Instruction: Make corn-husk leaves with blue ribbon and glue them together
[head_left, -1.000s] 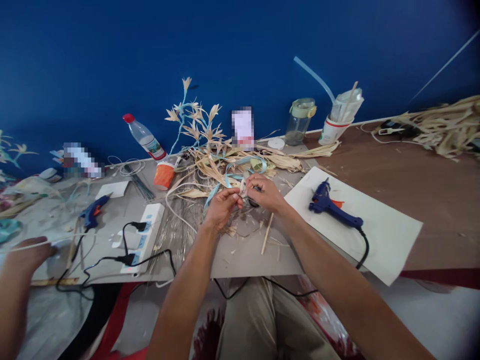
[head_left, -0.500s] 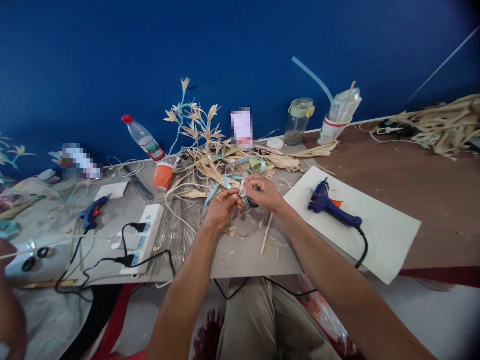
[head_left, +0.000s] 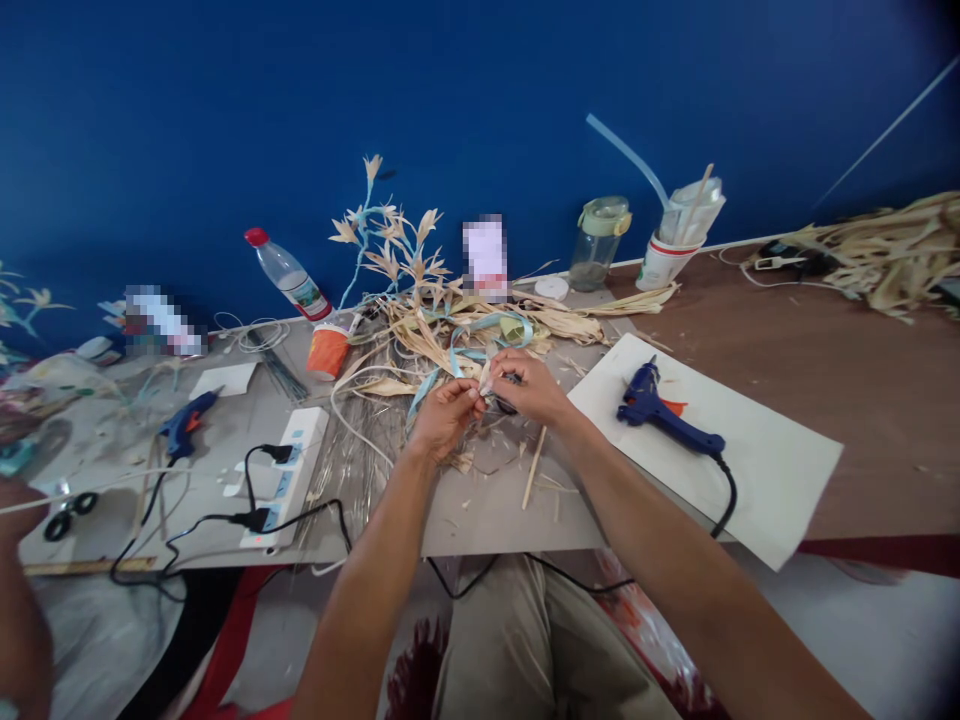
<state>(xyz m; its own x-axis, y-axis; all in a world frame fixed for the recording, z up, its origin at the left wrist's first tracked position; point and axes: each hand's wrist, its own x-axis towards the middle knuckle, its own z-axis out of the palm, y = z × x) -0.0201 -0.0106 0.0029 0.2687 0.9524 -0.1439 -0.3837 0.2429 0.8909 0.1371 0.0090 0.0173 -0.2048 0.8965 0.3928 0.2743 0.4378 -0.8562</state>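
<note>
My left hand point(head_left: 448, 418) and my right hand point(head_left: 526, 385) meet above the near middle of the table, both with fingers pinched. Between their fingertips is a small pale piece of dried corn husk point(head_left: 486, 376), partly covered by the fingers. Something dark shows beside and under my right hand, too hidden to name. Just behind lie a heap of dried husks point(head_left: 555, 322) and a light-blue ribbon point(head_left: 459, 362). Husk flowers on a blue-wrapped stem point(head_left: 363, 245) stand behind the heap.
A blue glue gun point(head_left: 664, 410) lies on a white board point(head_left: 757, 480) at right; another glue gun point(head_left: 182, 430) lies left. A power strip point(head_left: 289, 470) with black cords sits left of my forearm. Scissors point(head_left: 69, 517) lie near a co-worker's hand point(head_left: 19, 510). An orange cup point(head_left: 328, 350) stands behind.
My hands stay almost in place, with slight finger movement around the husk piece. At the far left, the co-worker's hand has moved up into view near the scissors.
</note>
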